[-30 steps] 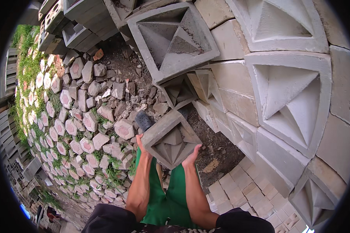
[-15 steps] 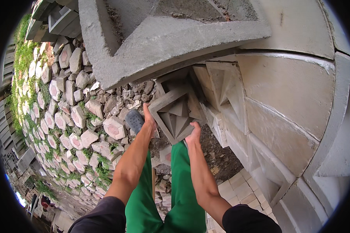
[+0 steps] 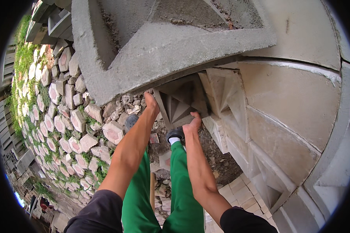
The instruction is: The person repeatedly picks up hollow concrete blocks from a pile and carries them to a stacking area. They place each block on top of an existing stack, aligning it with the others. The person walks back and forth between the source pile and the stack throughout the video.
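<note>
A square grey concrete block with a recessed, faceted star-like relief is between my hands. My left hand grips its left edge, and part of that hand is behind the block's side. With the thumb on the face near the lower right corner, my right hand holds the near edge. The block's far part lies in the shade beneath a large overhanging concrete block, which has a similar relief and rises close in front of me. Whether the held block rests on anything is hidden.
Stacked relief blocks and flat concrete slabs form a wall on the right. Hexagonal pavers and rubble cover the ground at left. My feet wear grey clogs. Pale tiles lie at the lower right; more blocks stand far left.
Both hands have carried the concrete block forward, farther under the overhanging block and closer to the stack. My right clog and sock now show below it.
</note>
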Demonstrator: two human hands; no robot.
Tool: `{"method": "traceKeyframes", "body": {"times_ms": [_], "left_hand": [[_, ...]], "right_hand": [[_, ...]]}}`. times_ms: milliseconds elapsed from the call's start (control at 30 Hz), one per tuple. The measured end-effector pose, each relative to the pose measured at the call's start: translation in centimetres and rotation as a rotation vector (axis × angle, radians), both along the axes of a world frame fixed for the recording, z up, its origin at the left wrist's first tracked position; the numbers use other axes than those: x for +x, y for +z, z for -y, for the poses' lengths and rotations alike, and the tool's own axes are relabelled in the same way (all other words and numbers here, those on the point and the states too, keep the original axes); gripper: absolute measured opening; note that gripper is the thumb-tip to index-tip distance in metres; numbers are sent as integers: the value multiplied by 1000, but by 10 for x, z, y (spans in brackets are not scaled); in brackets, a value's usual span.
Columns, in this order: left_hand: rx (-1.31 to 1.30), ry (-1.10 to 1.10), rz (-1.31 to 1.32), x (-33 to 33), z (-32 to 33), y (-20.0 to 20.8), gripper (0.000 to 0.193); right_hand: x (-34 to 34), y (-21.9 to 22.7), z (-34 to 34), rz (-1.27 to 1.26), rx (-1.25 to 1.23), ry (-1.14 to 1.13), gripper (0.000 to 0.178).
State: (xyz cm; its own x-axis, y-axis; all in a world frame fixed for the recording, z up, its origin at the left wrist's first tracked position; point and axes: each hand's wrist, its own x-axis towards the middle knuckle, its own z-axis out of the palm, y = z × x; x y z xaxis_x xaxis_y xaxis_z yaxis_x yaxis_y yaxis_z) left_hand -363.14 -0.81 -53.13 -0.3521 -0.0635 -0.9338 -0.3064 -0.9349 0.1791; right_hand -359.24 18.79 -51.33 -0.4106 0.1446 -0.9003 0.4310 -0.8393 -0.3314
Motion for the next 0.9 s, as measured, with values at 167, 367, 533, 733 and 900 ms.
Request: {"method": "traceKeyframes", "body": {"times_ms": [167, 367, 533, 733, 900], "left_hand": [[-222, 3, -56, 23, -49, 43, 62], [-48, -45, -86, 16, -44, 65, 70], [-14, -13, -135, 17, -46, 67, 67], [2, -52, -85, 18, -46, 68, 59], [-5, -131, -51, 14, -30, 63, 63]], "right_hand": [[-22, 4, -3, -31, 19, 61, 54], [-28, -3, -7, -72, 111, 126, 55], [-31, -4, -16, 67, 213, 189, 54], [-26, -2, -16, 25, 39, 113, 42], [-26, 1, -4, 46, -20, 89, 46]]}}
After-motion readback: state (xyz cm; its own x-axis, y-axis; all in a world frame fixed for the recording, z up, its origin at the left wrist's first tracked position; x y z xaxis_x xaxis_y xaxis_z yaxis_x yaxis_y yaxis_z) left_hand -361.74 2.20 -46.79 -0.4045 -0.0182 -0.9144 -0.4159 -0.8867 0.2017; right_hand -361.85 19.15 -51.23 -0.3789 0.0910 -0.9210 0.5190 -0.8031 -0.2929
